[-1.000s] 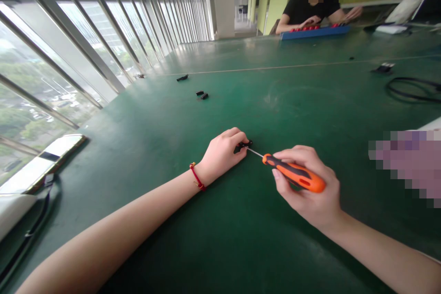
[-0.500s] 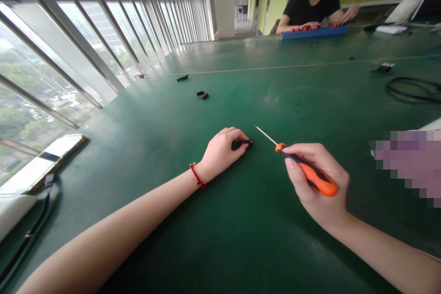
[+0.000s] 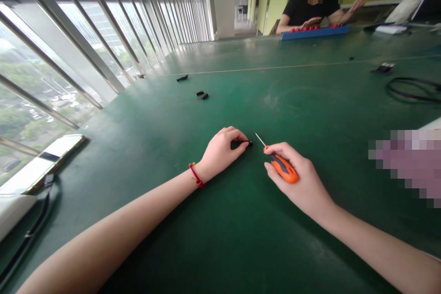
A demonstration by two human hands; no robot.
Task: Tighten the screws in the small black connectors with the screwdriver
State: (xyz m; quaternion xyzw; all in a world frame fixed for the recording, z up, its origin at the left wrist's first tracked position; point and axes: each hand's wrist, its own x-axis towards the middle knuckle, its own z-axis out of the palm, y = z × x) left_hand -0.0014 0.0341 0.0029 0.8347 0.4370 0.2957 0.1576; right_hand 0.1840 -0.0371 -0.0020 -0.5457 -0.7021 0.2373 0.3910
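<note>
My left hand (image 3: 227, 146) rests on the green table (image 3: 193, 220), fingertips closed on a small black part (image 3: 250, 143). Most of that part is hidden by the fingers, so its kind cannot be made out. To the right, my right hand (image 3: 298, 177) holds a screwdriver (image 3: 281, 168) with an orange and black handle. Its thin metal shaft slants up and left, with the tip just right of the black part and apart from it. The thumb looks loose beside the handle.
Small black pieces (image 3: 203, 96) and another black piece (image 3: 183, 77) lie farther back. A phone (image 3: 48, 158) and cable (image 3: 39, 225) are at left, a black cable (image 3: 409, 94) at right. Across the table, a person (image 3: 312, 11) sits behind a blue tray (image 3: 315, 32). Metal railing (image 3: 165, 14) borders the left.
My right hand has moved left with the screwdriver, bringing the handle nearer my left hand, and its thumb has loosened. My left hand has hardly moved. The other person's hand has lifted.
</note>
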